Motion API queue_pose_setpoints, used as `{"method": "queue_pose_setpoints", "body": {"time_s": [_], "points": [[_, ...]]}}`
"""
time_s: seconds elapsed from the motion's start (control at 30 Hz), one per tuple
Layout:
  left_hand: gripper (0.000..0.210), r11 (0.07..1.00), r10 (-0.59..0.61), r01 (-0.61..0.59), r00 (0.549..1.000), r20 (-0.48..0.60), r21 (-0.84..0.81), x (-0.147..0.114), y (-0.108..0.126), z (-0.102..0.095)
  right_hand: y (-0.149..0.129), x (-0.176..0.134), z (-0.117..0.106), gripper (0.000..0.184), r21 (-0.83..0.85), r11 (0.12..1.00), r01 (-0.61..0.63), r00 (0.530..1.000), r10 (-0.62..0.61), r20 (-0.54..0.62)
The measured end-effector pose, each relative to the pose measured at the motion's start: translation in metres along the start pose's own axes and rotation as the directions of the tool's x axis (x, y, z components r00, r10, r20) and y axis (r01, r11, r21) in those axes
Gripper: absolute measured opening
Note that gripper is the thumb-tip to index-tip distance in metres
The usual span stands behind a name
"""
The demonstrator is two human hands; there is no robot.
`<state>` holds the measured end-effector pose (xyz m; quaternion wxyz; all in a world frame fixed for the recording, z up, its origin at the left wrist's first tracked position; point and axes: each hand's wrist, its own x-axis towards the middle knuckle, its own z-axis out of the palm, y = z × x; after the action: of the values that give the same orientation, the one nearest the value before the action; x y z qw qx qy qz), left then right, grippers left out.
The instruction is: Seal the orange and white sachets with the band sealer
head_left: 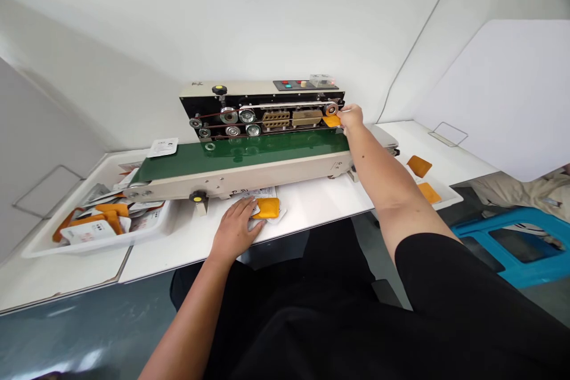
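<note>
At the right end of a band sealing machine [262, 88], my right hand [352, 117] pinches an orange packet [332, 122] by its edge. That packet is up against the machine's front, just below the right-hand roller and above the green conveyor belt [285, 148]. My left hand [237, 222] lies palm down on the white table, its fingers over the left end of a second orange packet [268, 208]. White printed packets [266, 192] lie partly beneath and behind that one. A white packet [162, 147] rests on the left end of the belt.
On the left, a white plastic bin [155, 225] holds many orange, white and silver packets below the belt's end. Orange packets [428, 192] lie in a white tray [455, 197] at right. A blue stool [534, 249] stands beside the table, and upright white boards flank both sides.
</note>
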<state>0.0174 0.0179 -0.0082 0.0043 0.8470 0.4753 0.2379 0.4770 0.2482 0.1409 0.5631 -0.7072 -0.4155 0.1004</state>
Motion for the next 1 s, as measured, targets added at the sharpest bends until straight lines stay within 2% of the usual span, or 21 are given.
{"method": "queue_pose_setpoints", "body": {"time_s": [0.07, 0.1, 0.2, 0.23, 0.27, 0.3, 0.33, 0.37, 0.4, 0.43, 0.47, 0.5, 0.53, 0.57, 0.6, 0.67, 0.73, 0.83, 0.9, 0.93, 1.0], "points": [[0.06, 1.0, 0.004, -0.004, 1.0, -0.003, 0.0, 0.0, 0.0, 0.0, -0.013, -0.006, 0.001, 0.008, -0.003, 0.997, -0.076, 0.995, 0.076, -0.068], [0.059, 1.0, 0.005, -0.005, 1.0, -0.006, -0.002, 0.0, 0.0, 0.0, -0.019, -0.013, -0.003, 0.005, -0.016, 0.998, -0.062, 0.99, 0.06, -0.128], [0.058, 1.0, 0.004, -0.004, 1.0, -0.012, -0.012, 0.001, 0.002, -0.001, -0.028, -0.058, -0.029, 0.021, -0.074, 0.987, 0.141, 0.931, -0.157, -0.328], [0.059, 1.0, 0.003, -0.003, 1.0, -0.01, -0.017, 0.001, 0.003, -0.002, -0.028, -0.084, -0.038, 0.028, -0.092, 0.974, 0.208, 0.903, -0.228, -0.364], [0.059, 1.0, 0.002, -0.002, 1.0, -0.009, -0.023, 0.001, 0.004, -0.002, -0.026, -0.114, -0.046, 0.033, -0.1, 0.958, 0.27, 0.892, -0.288, -0.348], [0.059, 1.0, 0.0, 0.0, 1.0, -0.008, -0.031, 0.001, 0.005, -0.003, -0.023, -0.149, -0.051, 0.038, -0.091, 0.942, 0.322, 0.896, -0.335, -0.291], [0.059, 0.999, -0.002, 0.001, 1.0, -0.007, -0.038, 0.0, 0.006, -0.003, -0.017, -0.185, -0.053, 0.039, -0.06, 0.919, 0.389, 0.902, -0.393, -0.18], [0.059, 0.999, -0.002, 0.001, 1.0, -0.008, -0.044, 0.0, 0.006, -0.004, -0.011, -0.221, -0.052, 0.037, -0.01, 0.882, 0.472, 0.882, -0.472, 0.002], [0.06, 0.999, 0.0, -0.001, 1.0, -0.009, -0.049, 0.0, 0.007, -0.004, -0.003, -0.256, -0.048, 0.033, 0.057, 0.835, 0.548, 0.807, -0.545, 0.226], [0.06, 0.999, 0.003, -0.003, 1.0, -0.009, -0.052, -0.001, 0.007, -0.004, 0.005, -0.286, -0.042, 0.034, 0.123, 0.795, 0.594, 0.693, -0.584, 0.423], [0.06, 0.999, 0.007, -0.007, 1.0, -0.006, -0.053, -0.001, 0.008, -0.004, 0.013, -0.312, -0.035, 0.044, 0.173, 0.776, 0.606, 0.591, -0.585, 0.555], [0.06, 0.998, 0.011, -0.011, 1.0, -0.003, -0.054, -0.002, 0.008, -0.004, 0.02, -0.332, -0.027, 0.06, 0.207, 0.771, 0.603, 0.509, -0.571, 0.644], [0.059, 0.998, 0.012, -0.012, 1.0, -0.003, -0.055, -0.002, 0.009, -0.005, 0.027, -0.347, -0.019, 0.076, 0.22, 0.776, 0.591, 0.464, -0.551, 0.694], [0.058, 0.998, 0.01, -0.01, 1.0, -0.004, -0.054, -0.003, 0.009, -0.005, 0.034, -0.356, -0.012, 0.088, 0.224, 0.785, 0.578, 0.447, -0.534, 0.718], [0.056, 0.999, 0.008, -0.008, 1.0, -0.005, -0.054, -0.003, 0.01, -0.005, 0.039, -0.36, -0.008, 0.094, 0.226, 0.791, 0.568, 0.44, -0.524, 0.729], [0.054, 0.999, 0.008, -0.008, 1.0, -0.006, -0.054, -0.003, 0.011, -0.006, 0.047, -0.362, -0.005, 0.093, 0.236, 0.789, 0.567, 0.419, -0.523, 0.742], [0.052, 0.999, 0.002, -0.003, 1.0, -0.003, -0.055, -0.003, 0.012, -0.006, 0.051, -0.359, -0.011, 0.081, 0.256, 0.775, 0.577, 0.395, -0.54, 0.744], [0.051, 0.998, -0.016, 0.016, 1.0, -0.003, -0.059, -0.003, 0.014, -0.006, 0.056, -0.357, -0.024, 0.049, 0.307, 0.765, 0.566, 0.386, -0.575, 0.721], [0.051, 0.997, -0.022, 0.022, 1.0, 0.0, -0.067, -0.003, 0.014, -0.005, 0.06, -0.358, -0.03, 0.033, 0.339, 0.786, 0.517, 0.443, -0.584, 0.68], [0.051, 0.997, -0.025, 0.025, 1.0, 0.002, -0.071, -0.004, 0.015, -0.004, 0.062, -0.359, -0.032, 0.029, 0.346, 0.81, 0.473, 0.494, -0.569, 0.658], [0.051, 0.997, -0.037, 0.037, 0.999, 0.007, -0.072, -0.004, 0.015, -0.004, 0.064, -0.36, -0.033, 0.022, 0.339, 0.885, 0.319, 0.636, -0.465, 0.616]]}}
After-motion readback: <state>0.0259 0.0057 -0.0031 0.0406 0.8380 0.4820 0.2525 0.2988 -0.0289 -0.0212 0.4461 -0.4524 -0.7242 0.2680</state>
